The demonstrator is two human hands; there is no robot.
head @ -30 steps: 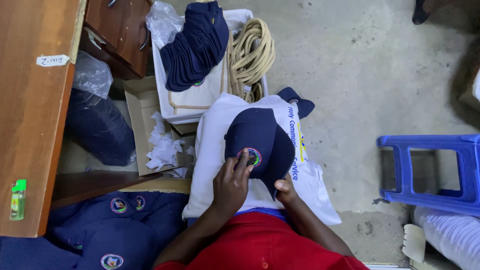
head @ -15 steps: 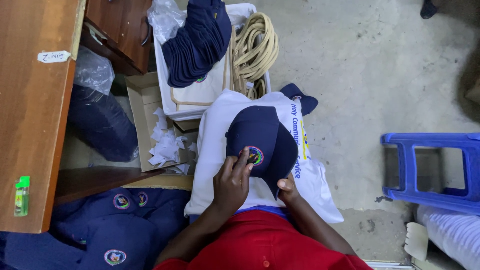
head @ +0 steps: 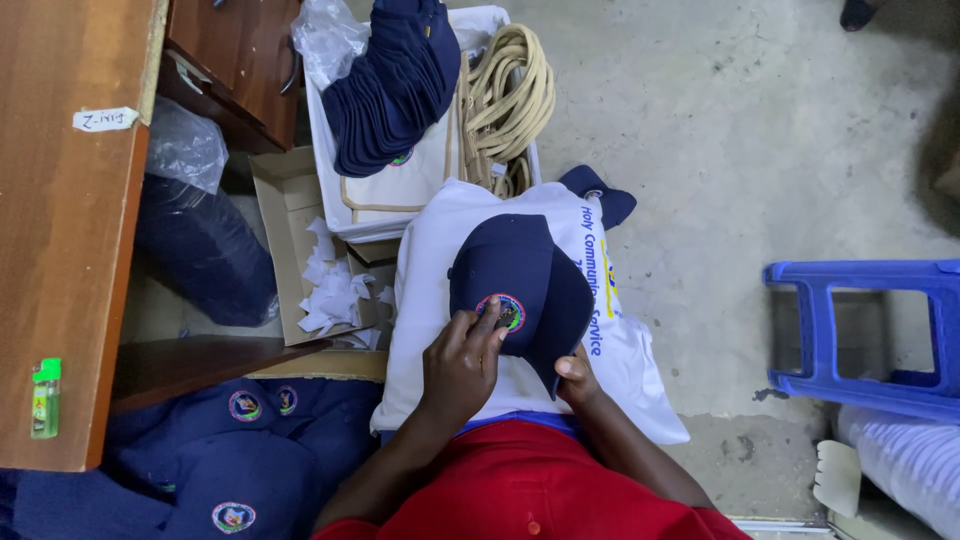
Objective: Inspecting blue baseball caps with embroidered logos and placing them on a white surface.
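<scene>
Navy cap (head: pixel 520 285) sits on a white printed cloth (head: pixel 450 300) spread over the person's lap, centre of the scene, crown toward the far side, brim toward the near right. Long axis runs far-left to near-right. Round embroidered badge (head: pixel 503 311) is on the near face of the crown.

Left hand (head: pixel 460 365) is directly near-left of the cap, fingertips pressed together on the badge's left edge, pinching or pressing there; can't tell which. Right hand (head: pixel 575 375) is mostly hidden under the brim, only thumb and knuckles show, looks like it grips the brim tip from below. Left hand is the nearer one to the badge.

Outward: stack of navy caps (head: pixel 395 85) on a white tray (head: pixel 330 150) far-left, coiled beige rope (head: pixel 505 95) just right of it. Cardboard box of paper scraps (head: pixel 330 290) left of the lap. More badged navy caps (head: pixel 240 460) near-left. Wooden tabletop (head: pixel 70 250) at left edge carries a green lighter (head: pixel 44 398). Blue plastic stool (head: pixel 870 330) right, well apart.
</scene>
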